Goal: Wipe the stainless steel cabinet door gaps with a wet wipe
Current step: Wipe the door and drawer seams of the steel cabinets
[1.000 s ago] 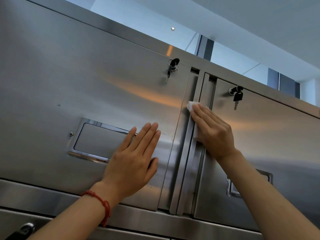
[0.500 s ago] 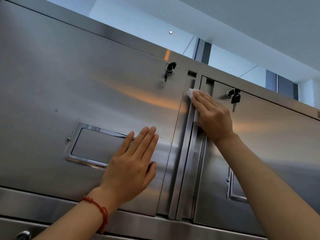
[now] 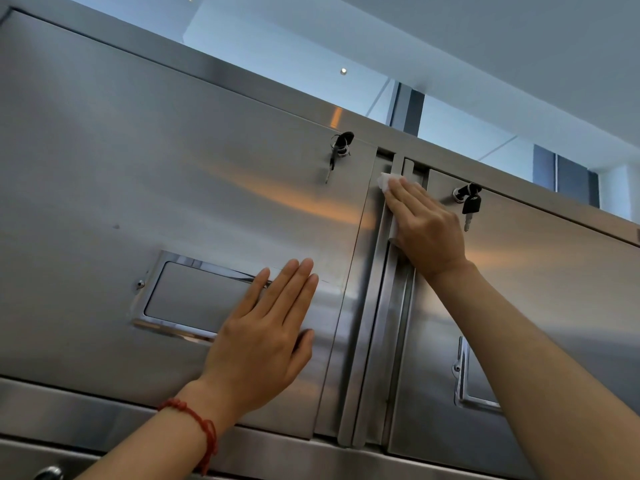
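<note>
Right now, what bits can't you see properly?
Head view only:
- wet wipe: mostly hidden under the right hand.
- right door's handle: partly behind the right forearm.
- left door's handle: right end covered by the left hand.
- Bottom-left knob: cut off by the edge.

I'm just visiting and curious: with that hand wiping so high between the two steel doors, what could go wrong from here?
The right hand presses the wet wipe with flat fingers only, so the wipe could slip out and drop. The key hanging in the right door's lock is close beside that hand and could get knocked. The left hand lies flat on the left door and may leave prints on the steel.
</note>
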